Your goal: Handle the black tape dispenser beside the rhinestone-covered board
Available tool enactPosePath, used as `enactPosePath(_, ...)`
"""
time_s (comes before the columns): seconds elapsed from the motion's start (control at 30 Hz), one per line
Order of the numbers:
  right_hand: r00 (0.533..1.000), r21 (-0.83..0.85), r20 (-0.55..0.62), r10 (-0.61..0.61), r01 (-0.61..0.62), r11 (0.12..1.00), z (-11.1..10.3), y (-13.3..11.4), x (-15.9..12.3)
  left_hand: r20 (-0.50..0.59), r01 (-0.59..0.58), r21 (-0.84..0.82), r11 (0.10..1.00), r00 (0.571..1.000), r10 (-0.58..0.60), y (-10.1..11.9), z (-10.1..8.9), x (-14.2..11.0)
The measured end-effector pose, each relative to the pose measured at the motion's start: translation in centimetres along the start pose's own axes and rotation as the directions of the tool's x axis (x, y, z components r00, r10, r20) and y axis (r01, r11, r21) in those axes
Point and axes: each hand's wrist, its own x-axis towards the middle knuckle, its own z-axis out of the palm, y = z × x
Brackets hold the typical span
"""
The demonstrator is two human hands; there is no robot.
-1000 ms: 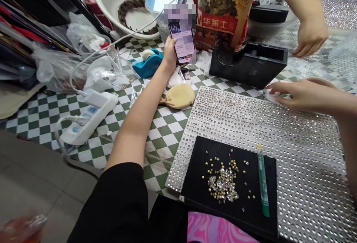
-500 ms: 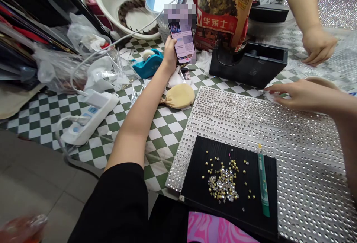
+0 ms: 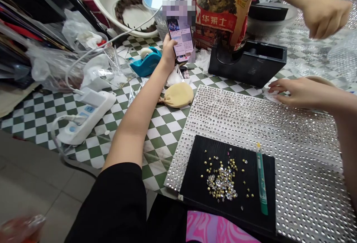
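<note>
My left hand reaches far forward and grips the left edge of a smartphone, its thumb over the lit screen. The phone leans upright near a paper bag. My right hand rests at the far edge of a rhinestone-studded sheet, fingers bent and apart. A crumpled white scrap lies under its fingertips. On the sheet's near side is a black board with a heap of clear and gold rhinestones and a green pen-like tool.
Behind the sheet stand a black tape dispenser and the printed paper bag. A teal tape dispenser and beige pouch flank my left forearm. A white power strip trails cables. Another person's hand is at upper right.
The other person's hand has lifted from the table and moved up. My right hand's fingers have curled slightly. My left hand stays at the phone, and the view has shifted a little.
</note>
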Motion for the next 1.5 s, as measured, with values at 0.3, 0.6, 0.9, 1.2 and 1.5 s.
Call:
enactPosePath(0.3, 1.000, -0.002, 0.009, 0.016, -0.016, 1.000, -0.5, -0.8, -0.3, 0.040, -0.036, -0.064, 0.997, 0.998, 0.038, -0.1, -0.1, -0.4)
enactPosePath(0.6, 0.999, -0.001, 0.036, 0.021, -0.021, 1.000, -0.6, -0.7, -0.3, 0.036, 0.028, -0.128, 0.991, 0.999, -0.024, 0.8, 0.4, -0.9)
enactPosePath(0.9, 1.000, -0.026, 0.016, 0.012, -0.012, 1.000, -0.5, -0.7, -0.2, 0.034, 0.029, -0.101, 0.994, 0.999, -0.026, 0.5, 0.1, -0.8)
enactPosePath(1.2, 1.000, -0.006, 0.001, 0.016, -0.016, 1.000, -0.5, -0.9, -0.2, -0.019, 0.085, -0.117, 0.990, 0.996, -0.088, 0.4, 0.1, -0.7)
enactPosePath(1.5, 0.998, 0.012, 0.045, 0.049, -0.050, 0.999, -1.1, -1.7, -0.6, -0.041, 0.094, -0.070, 0.993, 0.994, -0.097, 0.8, 0.4, -1.0)
